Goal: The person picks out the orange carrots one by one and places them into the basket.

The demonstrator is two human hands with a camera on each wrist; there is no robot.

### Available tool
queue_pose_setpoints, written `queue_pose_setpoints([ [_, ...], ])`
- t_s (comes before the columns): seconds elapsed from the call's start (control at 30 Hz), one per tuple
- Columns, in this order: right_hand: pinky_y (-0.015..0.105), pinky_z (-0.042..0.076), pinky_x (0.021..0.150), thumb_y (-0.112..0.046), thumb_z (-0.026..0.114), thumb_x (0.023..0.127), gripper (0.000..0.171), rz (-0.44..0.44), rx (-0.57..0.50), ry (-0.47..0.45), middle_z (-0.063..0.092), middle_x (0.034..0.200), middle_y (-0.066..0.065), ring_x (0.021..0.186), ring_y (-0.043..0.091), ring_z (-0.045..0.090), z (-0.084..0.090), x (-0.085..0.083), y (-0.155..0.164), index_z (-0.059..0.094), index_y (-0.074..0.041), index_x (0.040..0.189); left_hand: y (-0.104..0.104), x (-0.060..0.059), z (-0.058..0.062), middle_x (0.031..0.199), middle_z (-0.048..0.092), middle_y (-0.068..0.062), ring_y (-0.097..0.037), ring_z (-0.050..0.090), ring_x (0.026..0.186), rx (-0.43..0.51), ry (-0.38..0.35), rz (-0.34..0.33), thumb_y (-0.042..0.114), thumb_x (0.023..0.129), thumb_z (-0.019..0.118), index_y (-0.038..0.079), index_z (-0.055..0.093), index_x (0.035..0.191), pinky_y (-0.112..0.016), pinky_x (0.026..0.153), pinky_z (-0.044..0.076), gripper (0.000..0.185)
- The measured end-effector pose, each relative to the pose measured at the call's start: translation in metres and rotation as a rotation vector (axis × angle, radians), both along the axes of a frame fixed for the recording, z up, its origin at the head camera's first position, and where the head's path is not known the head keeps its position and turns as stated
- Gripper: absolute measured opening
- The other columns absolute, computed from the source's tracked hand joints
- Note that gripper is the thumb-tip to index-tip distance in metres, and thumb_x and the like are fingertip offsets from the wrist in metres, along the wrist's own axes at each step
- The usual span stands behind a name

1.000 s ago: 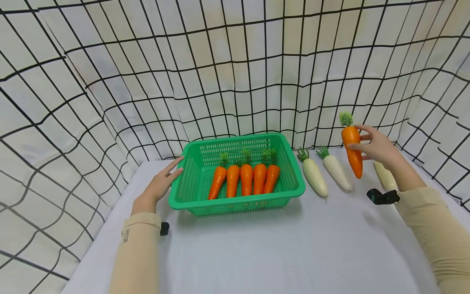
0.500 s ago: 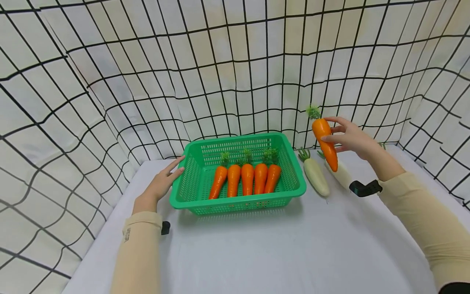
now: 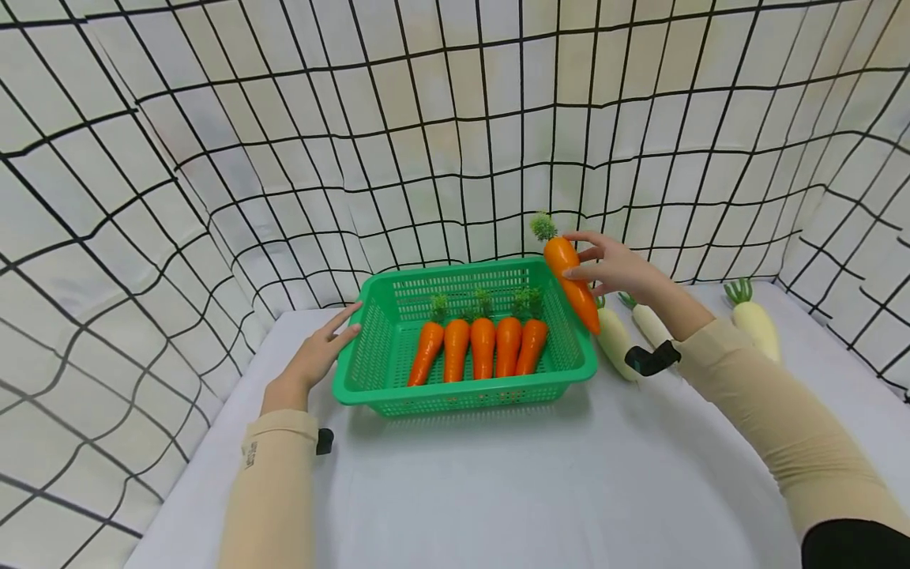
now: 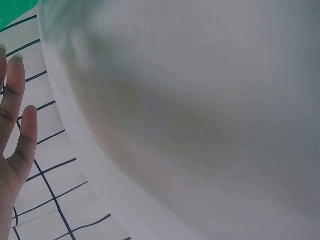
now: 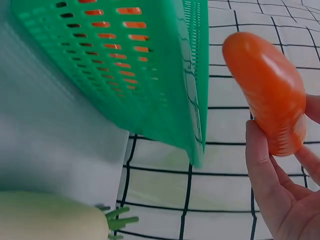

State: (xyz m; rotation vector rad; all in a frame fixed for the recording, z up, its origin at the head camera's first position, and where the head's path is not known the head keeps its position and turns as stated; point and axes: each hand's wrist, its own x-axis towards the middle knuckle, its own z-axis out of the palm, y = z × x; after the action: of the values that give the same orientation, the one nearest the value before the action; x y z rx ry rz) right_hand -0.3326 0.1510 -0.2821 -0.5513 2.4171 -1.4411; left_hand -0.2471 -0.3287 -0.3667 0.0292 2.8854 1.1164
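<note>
My right hand (image 3: 611, 267) grips an orange carrot (image 3: 572, 283) with a green top and holds it tilted in the air over the right rim of the green basket (image 3: 370, 348). The right wrist view shows the carrot (image 5: 267, 90) between thumb and fingers (image 5: 265, 175), beside the basket's wall (image 5: 150, 75). Several carrots (image 3: 483, 346) lie side by side inside the basket. My left hand (image 3: 320, 356) rests flat with straight fingers against the basket's left side; its fingers (image 4: 15, 115) show in the left wrist view.
White radishes lie on the white table right of the basket: two (image 3: 614, 340) (image 3: 650, 322) partly behind my right arm, one (image 3: 755, 324) far right. A radish (image 5: 50, 217) also shows in the right wrist view. Grid-patterned cloth walls (image 3: 455, 134) enclose the table.
My right hand has carried the carrot leftward from above the radishes to over the basket's right rim. The left hand stays on the basket.
</note>
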Motion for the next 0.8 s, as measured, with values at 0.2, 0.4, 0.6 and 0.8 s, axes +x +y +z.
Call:
queue_pose_setpoints([
  [0.2,0.038,0.061,0.078,-0.017,0.066,0.101,0.071,0.012,-0.008,0.02,0.043,0.147,0.027,0.113,0.04,0.06,0.001,-0.007,-0.022,0.029,-0.013,0.162,0.001,-0.001,-0.001,0.163,0.026,-0.028,-0.056,0.028,0.145,0.005,-0.005,0.004,0.059,0.107,0.039,0.034,0.019,0.166,-0.079,0.107,0.025,0.067],
  [0.4,0.046,0.06,0.082,-0.015,0.067,0.1,0.07,0.056,-0.001,0.047,0.044,0.147,0.027,0.116,0.043,0.06,0.0,-0.017,-0.048,0.031,-0.013,0.161,0.0,0.0,-0.001,0.163,0.027,-0.028,-0.056,0.028,0.144,0.006,-0.01,0.012,0.058,0.107,0.039,0.035,0.018,0.166,-0.079,0.107,0.025,0.067],
  [0.6,0.05,0.059,0.084,-0.013,0.068,0.099,0.071,0.083,0.001,0.09,0.044,0.148,0.025,0.115,0.042,0.061,-0.004,-0.025,-0.066,0.032,-0.015,0.161,0.001,-0.002,-0.002,0.162,0.029,-0.029,-0.056,0.03,0.144,0.013,-0.01,0.011,0.061,0.106,0.039,0.035,0.019,0.166,-0.079,0.107,0.025,0.068],
  [0.8,0.05,0.059,0.083,-0.01,0.069,0.099,0.071,0.094,-0.057,0.108,0.045,0.146,0.024,0.113,0.04,0.062,-0.009,-0.03,-0.086,0.033,-0.018,0.16,0.001,-0.002,-0.002,0.162,0.028,-0.029,-0.056,0.03,0.144,0.015,-0.008,0.016,0.061,0.106,0.038,0.035,0.019,0.166,-0.079,0.107,0.026,0.068],
])
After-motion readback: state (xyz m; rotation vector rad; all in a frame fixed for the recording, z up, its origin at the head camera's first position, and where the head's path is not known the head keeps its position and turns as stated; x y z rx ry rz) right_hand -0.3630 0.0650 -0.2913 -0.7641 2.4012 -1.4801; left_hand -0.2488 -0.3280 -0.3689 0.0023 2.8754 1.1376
